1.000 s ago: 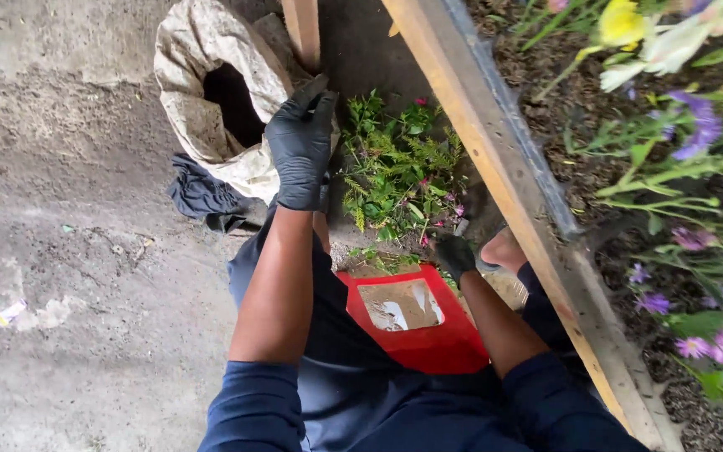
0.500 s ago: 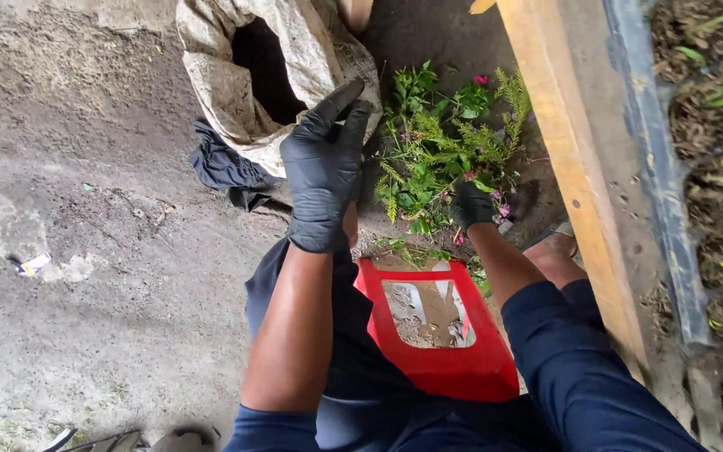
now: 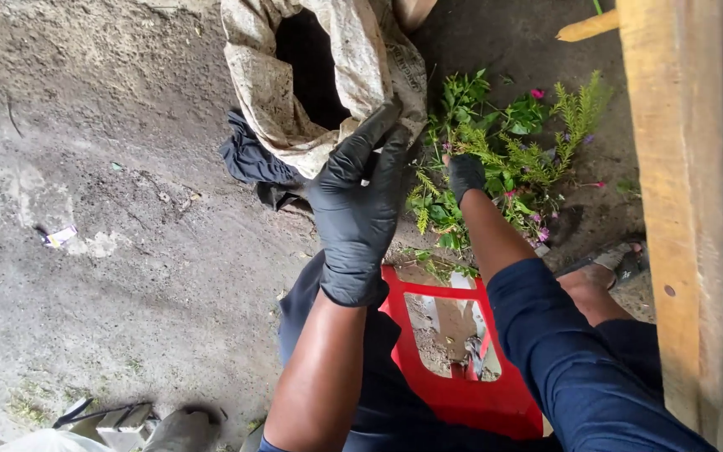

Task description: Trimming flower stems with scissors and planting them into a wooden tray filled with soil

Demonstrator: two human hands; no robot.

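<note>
Under the head camera, at 12 o'clock, your left hand [image 3: 360, 209] in its black glove rests flat against the rolled rim of the sack [image 3: 328, 79], fingers spread and open, gripping nothing that you can make out; it looks to be steadying the mouth rather than pinching it. Your right hand [image 3: 465, 174], also gloved, is pushed into the cuttings [image 3: 508, 155] at about 1 o'clock, and the fingers are buried in the greenery, so you cannot tell whether it has closed on a bunch or lies loose. Judging from how things lie, the clearing-up is only partly done: a good heap of green stems and small pink flowers sits on the ground just right of the sack, touching its edge, and a few sprigs lie near the red stool [image 3: 458, 351] at 6 o'clock. How much is already inside the sack is hidden, since its mouth shows only black. A dark cloth [image 3: 253, 163] lies half under the sack at 10 o'clock. The timber [image 3: 679, 209] at 3 o'clock runs out of view top and bottom, and the objects at the lower left edge are cut off and hard to name.
</note>
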